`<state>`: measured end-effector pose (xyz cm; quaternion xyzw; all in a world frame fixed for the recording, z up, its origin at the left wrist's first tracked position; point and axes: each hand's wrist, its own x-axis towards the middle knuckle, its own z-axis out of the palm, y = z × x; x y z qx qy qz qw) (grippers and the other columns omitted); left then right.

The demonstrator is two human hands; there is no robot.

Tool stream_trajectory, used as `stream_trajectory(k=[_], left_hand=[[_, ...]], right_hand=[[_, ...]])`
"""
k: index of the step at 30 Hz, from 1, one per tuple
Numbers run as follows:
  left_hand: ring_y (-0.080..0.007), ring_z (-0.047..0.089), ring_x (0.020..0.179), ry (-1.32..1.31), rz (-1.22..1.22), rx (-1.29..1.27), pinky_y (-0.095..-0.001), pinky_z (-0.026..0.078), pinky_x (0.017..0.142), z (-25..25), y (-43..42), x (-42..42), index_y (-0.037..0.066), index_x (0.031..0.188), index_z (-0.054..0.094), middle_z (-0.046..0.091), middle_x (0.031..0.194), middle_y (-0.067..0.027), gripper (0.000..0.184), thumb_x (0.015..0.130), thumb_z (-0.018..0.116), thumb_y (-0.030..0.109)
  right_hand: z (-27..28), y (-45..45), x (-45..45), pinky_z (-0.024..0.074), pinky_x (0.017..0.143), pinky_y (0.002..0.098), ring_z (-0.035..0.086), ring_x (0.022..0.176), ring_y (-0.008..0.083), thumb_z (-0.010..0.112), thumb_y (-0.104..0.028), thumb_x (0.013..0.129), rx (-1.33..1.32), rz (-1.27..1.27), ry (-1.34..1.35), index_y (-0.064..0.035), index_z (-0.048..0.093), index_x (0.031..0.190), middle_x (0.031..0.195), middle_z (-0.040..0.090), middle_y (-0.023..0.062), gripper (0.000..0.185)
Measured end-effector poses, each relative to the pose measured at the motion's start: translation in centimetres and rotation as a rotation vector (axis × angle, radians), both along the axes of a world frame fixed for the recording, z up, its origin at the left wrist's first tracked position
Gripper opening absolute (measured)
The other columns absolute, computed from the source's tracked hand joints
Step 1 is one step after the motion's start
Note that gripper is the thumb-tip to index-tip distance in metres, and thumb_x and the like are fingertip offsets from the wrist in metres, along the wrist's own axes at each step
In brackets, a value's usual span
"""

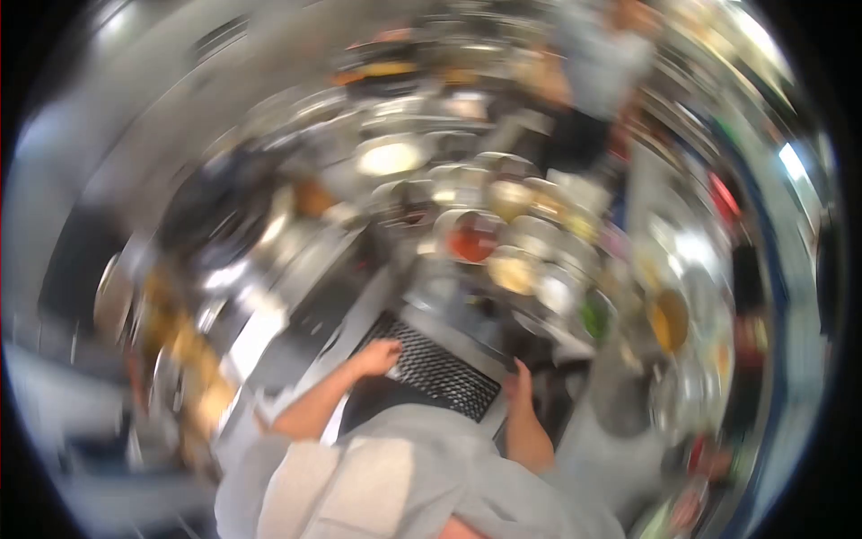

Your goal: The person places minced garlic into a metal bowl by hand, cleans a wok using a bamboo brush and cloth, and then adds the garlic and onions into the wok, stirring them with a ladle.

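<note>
The whole view is smeared by motion. My left hand (pixel 381 357) is in front of my body with its fingers curled in, and I see nothing in it. My right hand (pixel 518 384) is lower right of centre, seen edge-on, with at least one digit stretched out and no object visible in it. Between and below the two hands lies a black perforated floor mat (pixel 440 368). Neither hand visibly touches a thing. Nearest beyond the right hand are dark, blurred shapes by the counter.
Ahead stand several round containers, among them one with red contents (pixel 473 237) and one with green (pixel 594 314). A yellow-orange round container (pixel 668 320) is on the right-hand counter. Another person (pixel 602 63) stands at the back. Metal worktops (pixel 310 283) flank the left side.
</note>
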<state>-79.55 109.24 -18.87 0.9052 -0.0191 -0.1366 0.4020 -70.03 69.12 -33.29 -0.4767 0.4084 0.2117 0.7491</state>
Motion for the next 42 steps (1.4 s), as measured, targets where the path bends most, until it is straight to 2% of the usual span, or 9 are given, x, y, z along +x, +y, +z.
stream_trajectory(k=[10, 14, 16, 18, 22, 28, 31, 34, 42], left_hand=[[-0.0301, 0.059, 0.067, -0.325, 1.488, 0.397, -0.0410, 0.048, 0.062, 10.3, 13.8, -23.3, 0.001, 0.097, 0.052, 0.060, 0.078, -0.0146, 0.031, 0.076, 0.067, 0.018], [-0.0279, 0.060, 0.067, -0.136, 1.641, 0.515, -0.0377, 0.049, 0.059, 1.3, 10.9, -29.8, -0.002, 0.101, 0.047, 0.060, 0.081, -0.0155, 0.043, 0.078, 0.071, 0.025], [-0.0214, 0.060, 0.062, 0.110, 1.655, -0.379, -0.0345, 0.048, 0.054, 1.0, 10.2, -29.6, -0.002, 0.092, 0.050, 0.060, 0.073, -0.0129, 0.039, 0.079, 0.071, 0.029], [-0.0170, 0.058, 0.053, 0.161, 1.584, -0.533, -0.0333, 0.047, 0.048, 1.3, 10.5, -29.2, 0.000, 0.082, 0.053, 0.058, 0.061, -0.0097, 0.033, 0.080, 0.071, 0.028], [-0.0215, 0.054, 0.046, -0.060, 1.750, -0.139, -0.0365, 0.042, 0.046, 2.9, 6.4, -26.8, 0.000, 0.076, 0.051, 0.055, 0.054, -0.0117, 0.027, 0.083, 0.066, 0.021], [-0.0234, 0.052, 0.044, -0.474, 1.732, 0.174, -0.0343, 0.041, 0.045, 14.7, 14.0, -16.1, 0.001, 0.080, 0.051, 0.052, 0.052, -0.0112, 0.020, 0.084, 0.065, 0.014], [-0.0332, 0.053, 0.093, -0.593, 1.247, 0.458, -0.0414, 0.042, 0.082, 22.5, 18.8, -9.3, 0.001, 0.101, 0.059, 0.056, 0.099, -0.0184, 0.029, 0.076, 0.069, 0.012], [-0.0293, 0.053, 0.092, -0.657, 1.251, 0.461, -0.0360, 0.042, 0.081, 26.0, 20.0, -6.2, 0.001, 0.089, 0.061, 0.054, 0.097, -0.0173, 0.014, 0.078, 0.065, 0.009], [-0.0313, 0.059, 0.075, -0.432, 1.575, 0.477, -0.0387, 0.047, 0.070, 17.5, 16.6, -5.6, 0.002, 0.073, 0.060, 0.060, 0.075, -0.0141, 0.009, 0.073, 0.069, 0.001]], right_hand=[[0.7, 20.1, 6.5, 0.0453, 0.049, 0.0272, 0.056, 0.057, 0.0143, 0.067, -0.016, 0.080, -0.144, 1.285, -0.164, -0.0006, 0.058, 0.113, 0.073, 0.060, 0.0048, 0.037], [8.6, 33.0, 6.3, 0.0515, 0.070, 0.0292, 0.063, 0.081, 0.0200, 0.070, -0.022, 0.081, -0.263, 1.757, -0.662, 0.0018, 0.053, 0.122, 0.091, 0.066, 0.0112, 0.051], [15.7, 39.4, 4.5, 0.0507, 0.080, 0.0296, 0.063, 0.091, 0.0206, 0.071, -0.024, 0.082, -0.127, 1.928, -0.816, 0.0016, 0.053, 0.124, 0.099, 0.066, 0.0139, 0.052], [19.2, 44.1, 2.9, 0.0503, 0.084, 0.0300, 0.063, 0.096, 0.0199, 0.070, -0.022, 0.083, 0.100, 2.040, -0.786, 0.0010, 0.054, 0.122, 0.105, 0.065, 0.0155, 0.048], [29.5, 51.1, -0.9, 0.0502, 0.088, 0.0310, 0.062, 0.101, 0.0189, 0.066, -0.017, 0.086, 0.308, 2.283, -1.086, -0.0007, 0.056, 0.121, 0.110, 0.064, 0.0140, 0.040], [35.8, 57.8, -3.0, 0.0480, 0.092, 0.0336, 0.059, 0.109, 0.0226, 0.068, -0.024, 0.086, 0.606, 2.231, -1.281, -0.0037, 0.048, 0.130, 0.119, 0.060, 0.0149, 0.052], [38.1, 60.1, -0.6, 0.0455, 0.096, 0.0363, 0.056, 0.112, 0.0213, 0.071, -0.023, 0.083, 0.864, 1.984, -1.264, -0.0025, 0.039, 0.134, 0.123, 0.055, 0.0128, 0.064], [36.7, 61.4, 4.9, 0.0491, 0.072, 0.0260, 0.055, 0.079, 0.0092, 0.055, -0.013, 0.093, 0.810, 1.615, -0.870, -0.0041, 0.038, 0.133, 0.087, 0.055, 0.0020, 0.044], [36.3, 70.0, 21.7, 0.0338, 0.037, 0.0224, 0.041, 0.041, 0.0066, 0.059, -0.013, 0.091, 0.655, 1.226, -0.904, -0.0054, 0.040, 0.128, 0.058, 0.044, -0.0022, 0.042]])
